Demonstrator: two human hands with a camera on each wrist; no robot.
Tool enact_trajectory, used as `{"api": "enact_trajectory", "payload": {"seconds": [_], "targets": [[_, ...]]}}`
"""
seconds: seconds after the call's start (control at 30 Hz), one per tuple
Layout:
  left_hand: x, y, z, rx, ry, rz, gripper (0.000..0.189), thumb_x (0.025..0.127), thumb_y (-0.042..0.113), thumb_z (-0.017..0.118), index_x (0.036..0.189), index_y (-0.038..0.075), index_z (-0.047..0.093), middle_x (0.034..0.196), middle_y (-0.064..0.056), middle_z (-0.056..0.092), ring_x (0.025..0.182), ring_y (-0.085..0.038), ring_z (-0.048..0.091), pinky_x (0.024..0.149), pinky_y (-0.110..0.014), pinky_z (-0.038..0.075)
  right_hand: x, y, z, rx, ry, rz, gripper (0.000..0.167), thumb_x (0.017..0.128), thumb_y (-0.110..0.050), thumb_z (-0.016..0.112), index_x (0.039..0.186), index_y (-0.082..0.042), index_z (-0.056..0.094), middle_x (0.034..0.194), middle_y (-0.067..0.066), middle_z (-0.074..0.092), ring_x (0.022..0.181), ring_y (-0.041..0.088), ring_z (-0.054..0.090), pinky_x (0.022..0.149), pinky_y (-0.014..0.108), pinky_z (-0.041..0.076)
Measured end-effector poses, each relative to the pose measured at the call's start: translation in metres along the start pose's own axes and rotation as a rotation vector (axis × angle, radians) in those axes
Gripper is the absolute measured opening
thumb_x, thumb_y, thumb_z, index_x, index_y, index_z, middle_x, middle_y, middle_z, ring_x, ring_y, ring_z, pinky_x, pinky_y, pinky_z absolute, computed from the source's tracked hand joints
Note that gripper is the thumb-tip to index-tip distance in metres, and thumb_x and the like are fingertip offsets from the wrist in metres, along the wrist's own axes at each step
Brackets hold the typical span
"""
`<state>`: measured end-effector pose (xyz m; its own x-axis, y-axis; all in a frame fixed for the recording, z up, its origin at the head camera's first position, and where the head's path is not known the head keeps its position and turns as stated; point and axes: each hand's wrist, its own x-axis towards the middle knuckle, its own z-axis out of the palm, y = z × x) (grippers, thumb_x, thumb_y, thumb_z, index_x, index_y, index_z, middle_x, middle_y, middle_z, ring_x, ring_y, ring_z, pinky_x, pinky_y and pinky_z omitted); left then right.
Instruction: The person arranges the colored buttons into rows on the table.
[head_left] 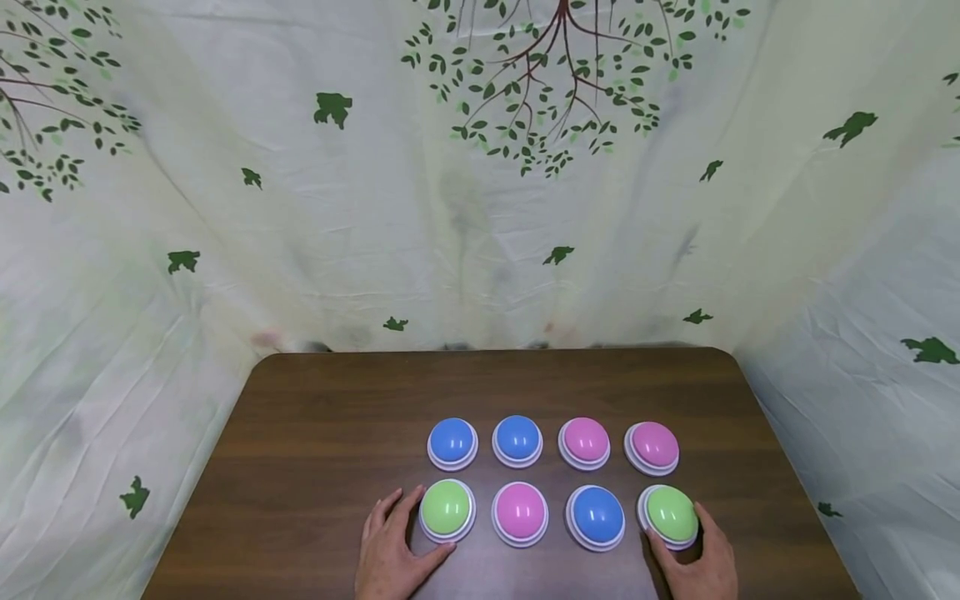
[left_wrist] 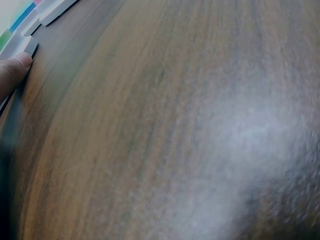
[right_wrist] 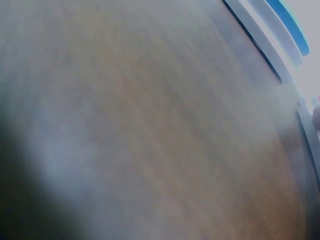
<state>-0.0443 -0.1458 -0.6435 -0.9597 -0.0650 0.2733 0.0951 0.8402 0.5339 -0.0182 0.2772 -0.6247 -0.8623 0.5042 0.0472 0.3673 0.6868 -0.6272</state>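
Observation:
On the brown table, my left hand (head_left: 393,550) grips a green dome push button (head_left: 446,507) at the left end of the near row, forefinger at its left side and thumb at its near edge. In the left wrist view a fingertip (left_wrist: 21,60) presses against a white base. My right hand (head_left: 701,560) holds another green dome push button (head_left: 672,513) at the row's right end, thumb and forefinger on opposite sides of its white base. Between them sit a pink dome button (head_left: 520,510) and a blue dome button (head_left: 597,514).
Behind stands a second row: two blue buttons (head_left: 452,440) on the left, two pink buttons (head_left: 586,439) on the right. The wooden table (head_left: 315,417) ends at a hanging white cloth (head_left: 390,225) with printed leaves, which also runs along both sides.

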Motion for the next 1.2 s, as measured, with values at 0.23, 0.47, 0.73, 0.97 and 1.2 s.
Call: {"api": "enact_trajectory", "payload": {"seconds": [0.23, 0.47, 0.73, 0.97, 1.2], "targets": [[-0.0024, 0.0006, 0.0006, 0.019, -0.014, -0.005, 0.095, 0.056, 0.064, 0.091, 0.138, 0.024, 0.062, 0.135, -0.01, 0.064, 0.132, -0.032, 0.05, 0.104, -0.06, 0.041, -0.0013, 0.0, -0.0017, -0.016, -0.007, 0.032, 0.09, 0.074, -0.029, 0.088, 0.144, 0.005, 0.043, 0.137, 0.035, 0.052, 0.125, 0.051, 0.049, 0.104, 0.064, 0.04], [-0.0019, 0.0017, 0.0, 0.023, -0.011, 0.002, 0.096, 0.056, 0.063, 0.092, 0.138, 0.022, 0.062, 0.132, -0.008, 0.067, 0.132, -0.032, 0.051, 0.106, -0.059, 0.04, -0.0005, 0.0005, -0.0035, -0.002, -0.004, 0.017, 0.089, 0.074, -0.028, 0.088, 0.143, 0.006, 0.043, 0.135, 0.035, 0.053, 0.124, 0.052, 0.05, 0.103, 0.065, 0.04], [-0.0009, 0.0008, -0.0019, 0.026, -0.008, 0.003, 0.095, 0.057, 0.062, 0.092, 0.138, 0.022, 0.062, 0.132, -0.008, 0.067, 0.131, -0.032, 0.051, 0.105, -0.059, 0.04, -0.0016, 0.0018, 0.0019, 0.044, 0.06, -0.029, 0.086, 0.071, -0.025, 0.089, 0.14, 0.005, 0.047, 0.132, 0.035, 0.056, 0.121, 0.052, 0.052, 0.1, 0.063, 0.041], [-0.0018, -0.0007, -0.0017, 0.039, -0.013, -0.002, 0.096, 0.057, 0.063, 0.091, 0.138, 0.023, 0.061, 0.132, -0.008, 0.067, 0.132, -0.032, 0.05, 0.106, -0.06, 0.04, -0.0044, 0.0005, 0.0039, 0.072, 0.106, -0.041, 0.086, 0.069, -0.021, 0.09, 0.14, 0.004, 0.049, 0.131, 0.034, 0.057, 0.121, 0.051, 0.053, 0.101, 0.061, 0.041], [-0.0016, -0.0016, -0.0028, 0.047, -0.027, -0.007, 0.096, 0.058, 0.065, 0.09, 0.139, 0.022, 0.061, 0.132, -0.007, 0.067, 0.132, -0.032, 0.05, 0.106, -0.061, 0.042, -0.0047, 0.0001, 0.0023, 0.063, 0.081, -0.034, 0.088, 0.07, -0.024, 0.09, 0.141, 0.006, 0.047, 0.132, 0.036, 0.054, 0.121, 0.052, 0.051, 0.101, 0.064, 0.04]]}}
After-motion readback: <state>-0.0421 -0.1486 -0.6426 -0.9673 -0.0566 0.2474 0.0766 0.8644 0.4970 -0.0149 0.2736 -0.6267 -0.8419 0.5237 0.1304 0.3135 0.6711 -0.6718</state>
